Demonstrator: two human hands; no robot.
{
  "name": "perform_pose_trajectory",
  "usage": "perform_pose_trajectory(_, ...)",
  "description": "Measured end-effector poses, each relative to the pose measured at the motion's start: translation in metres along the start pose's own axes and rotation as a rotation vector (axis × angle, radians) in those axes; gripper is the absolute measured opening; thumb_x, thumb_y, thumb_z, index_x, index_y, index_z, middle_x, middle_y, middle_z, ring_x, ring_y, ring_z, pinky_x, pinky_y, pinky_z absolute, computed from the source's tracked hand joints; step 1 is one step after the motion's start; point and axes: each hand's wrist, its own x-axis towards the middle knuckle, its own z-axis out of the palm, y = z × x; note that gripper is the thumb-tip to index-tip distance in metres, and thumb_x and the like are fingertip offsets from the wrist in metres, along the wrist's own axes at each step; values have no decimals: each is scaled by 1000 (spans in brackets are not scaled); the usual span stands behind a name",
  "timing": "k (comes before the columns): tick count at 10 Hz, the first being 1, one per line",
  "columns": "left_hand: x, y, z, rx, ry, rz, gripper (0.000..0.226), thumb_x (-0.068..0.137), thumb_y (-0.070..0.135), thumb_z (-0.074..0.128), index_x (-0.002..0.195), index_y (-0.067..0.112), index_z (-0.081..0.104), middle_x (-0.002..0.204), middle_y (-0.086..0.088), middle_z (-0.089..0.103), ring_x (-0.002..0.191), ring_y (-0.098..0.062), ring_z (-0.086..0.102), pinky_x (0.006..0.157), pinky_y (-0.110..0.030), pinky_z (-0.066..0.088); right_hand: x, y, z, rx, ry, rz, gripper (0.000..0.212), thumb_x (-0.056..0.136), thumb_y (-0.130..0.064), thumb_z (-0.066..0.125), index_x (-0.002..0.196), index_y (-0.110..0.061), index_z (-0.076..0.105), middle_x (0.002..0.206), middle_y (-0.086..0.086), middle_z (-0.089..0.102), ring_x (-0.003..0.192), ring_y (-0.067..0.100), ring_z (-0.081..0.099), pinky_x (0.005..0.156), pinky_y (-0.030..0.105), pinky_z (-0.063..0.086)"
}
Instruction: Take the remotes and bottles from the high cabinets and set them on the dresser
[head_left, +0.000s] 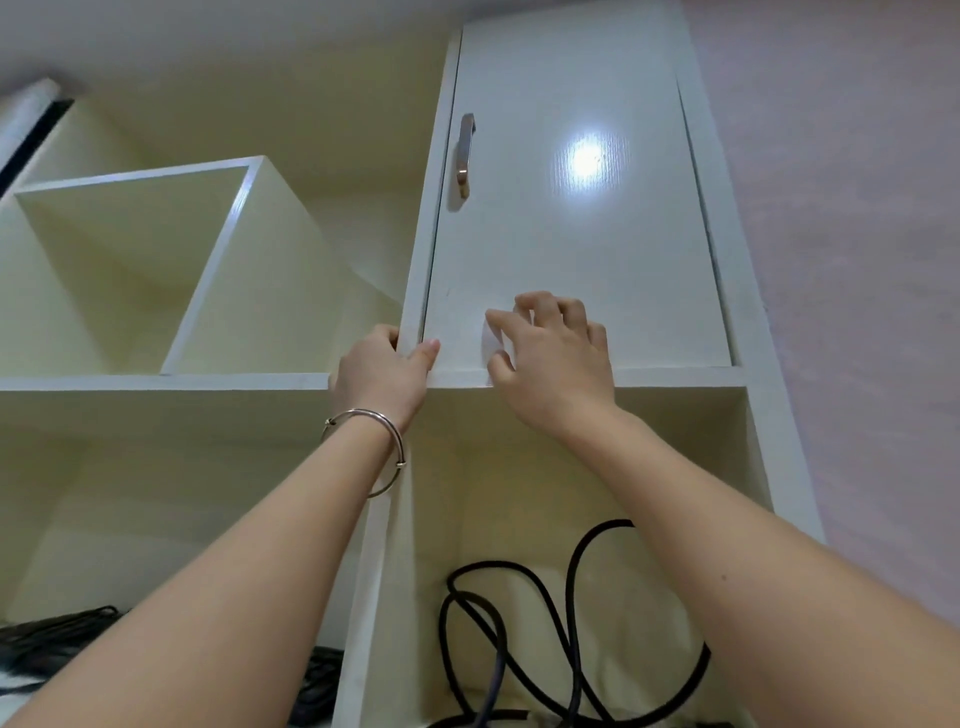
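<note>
Behind closed cabinet door (571, 234), interior hidden.

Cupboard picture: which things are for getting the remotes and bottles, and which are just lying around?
For the job: closed cupboard door, its handle, left hand holding the cupboard edge, right hand touching the door.
Just lying around: black cables, open shelves, bangle.

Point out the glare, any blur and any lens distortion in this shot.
Head view: a round glare spot burns out the cabinet door right of its handle. Head view: the wide lens splays the cabinet frame and shelves outward. Head view: the right hand looks slightly smeared at its thumb, the left hand gripping the frame reads clear, as does the black cable below.
</note>
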Motion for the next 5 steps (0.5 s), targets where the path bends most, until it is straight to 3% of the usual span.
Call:
perform_pose_trajectory(2, -3, -4, -4, 31, -94, 31, 34, 91, 30, 45, 117, 11, 55, 115, -11, 64, 109, -33, 55, 96, -39, 43, -3, 0, -6, 18, -43, -4, 43, 91, -25, 40, 134, -28, 44, 147, -3, 30, 137, 21, 18, 109, 35, 19)
perform_pose_trajectory(3, -11, -10, -13, -61, -167, 68, 29, 92, 21, 43, 115, 10, 56, 108, -6, 64, 103, -28, 57, 89, -32, 42, -12, 4, -11, 186, -48, 17, 35, 92, -24, 43, 125, -21, 57, 145, -2, 40, 136, 16, 29, 111, 33, 23)
perform_pose_trajectory(4, -23, -14, -29, -88, -202, 129, 32, 92, 21, 45, 121, 14, 56, 118, -4, 63, 103, -18, 56, 89, -22, 39, -33, 10, -17, 360, 10, 74, 29, 89, -17, 47, 109, -15, 67, 128, 1, 55, 112, 12, 51, 104, 30, 39)
perform_pose_trajectory(5, -39, -15, -43, -62, -227, 167, 28, 89, 15, 49, 112, 16, 63, 110, -3, 66, 101, -16, 59, 87, -19, 38, -53, 19, -29, 421, 93, 134, 25, 88, -11, 49, 102, -11, 69, 110, 2, 62, 99, 11, 54, 88, 18, 39)
